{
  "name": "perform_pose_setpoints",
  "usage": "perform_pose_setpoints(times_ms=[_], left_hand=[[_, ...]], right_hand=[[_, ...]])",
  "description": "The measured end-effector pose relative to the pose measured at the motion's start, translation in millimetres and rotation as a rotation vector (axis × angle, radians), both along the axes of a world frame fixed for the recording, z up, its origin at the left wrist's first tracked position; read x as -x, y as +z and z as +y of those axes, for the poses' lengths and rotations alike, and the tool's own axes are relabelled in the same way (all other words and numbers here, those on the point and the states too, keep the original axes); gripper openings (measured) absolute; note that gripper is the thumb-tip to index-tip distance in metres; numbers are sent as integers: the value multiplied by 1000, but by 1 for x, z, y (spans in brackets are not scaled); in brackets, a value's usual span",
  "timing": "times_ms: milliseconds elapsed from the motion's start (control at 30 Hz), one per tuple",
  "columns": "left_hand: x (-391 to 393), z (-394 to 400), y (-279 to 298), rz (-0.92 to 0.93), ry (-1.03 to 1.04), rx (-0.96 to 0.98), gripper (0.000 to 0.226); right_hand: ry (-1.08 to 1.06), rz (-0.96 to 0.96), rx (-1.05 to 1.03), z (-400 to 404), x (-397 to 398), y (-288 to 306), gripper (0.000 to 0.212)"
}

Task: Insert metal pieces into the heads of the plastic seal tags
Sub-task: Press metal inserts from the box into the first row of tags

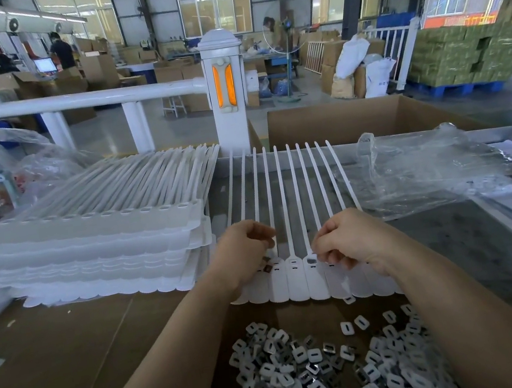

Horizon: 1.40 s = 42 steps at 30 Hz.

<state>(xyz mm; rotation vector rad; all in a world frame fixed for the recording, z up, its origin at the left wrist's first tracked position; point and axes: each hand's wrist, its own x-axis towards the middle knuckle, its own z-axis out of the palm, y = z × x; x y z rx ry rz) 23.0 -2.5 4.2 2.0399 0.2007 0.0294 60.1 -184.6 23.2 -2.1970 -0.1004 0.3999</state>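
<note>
1. The strip of seal tags (296, 274) lies flat on the table (72, 354), tails running away from the person, heads nearest.
2. The left hand (243, 252) hovers knuckles-up, its grip curled around small metal pieces (266, 263).
3. The right hand (348, 240) pinches a piece at a tag head (311, 260).
4. Loose pieces (323, 366) are heaped nearer.

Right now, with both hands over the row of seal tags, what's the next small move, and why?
Probably press the piece under the right hand down into the tag head it is touching. That hand's fingertips sit right on that head in the row of seal tags, while the left hand holds more metal pieces ready beside it.
</note>
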Motion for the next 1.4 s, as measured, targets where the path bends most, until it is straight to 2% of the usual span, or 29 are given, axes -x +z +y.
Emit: perform_pose_setpoints(times_ms=[100, 500, 633, 867, 1000, 1400], left_hand=[[1, 5, 2, 11, 33, 74, 25], [-1, 3, -2, 0, 7, 32, 24], [-2, 3, -4, 3, 3, 22, 24], [-4, 3, -7, -5, 8, 1, 22], [-4, 1, -8, -37, -37, -110, 16], [4, -14, -14, -403, -303, -449, 10]], right_hand=[[-8, 11, 11, -1, 0, 0, 9], [72, -118, 264, 5, 3, -4, 16], [86, -135, 276, 6, 4, -4, 6], [101, -172, 293, 8, 4, -4, 5], [130, -171, 286, 4, 4, -3, 13], [135, -148, 295, 4, 5, -2, 13]])
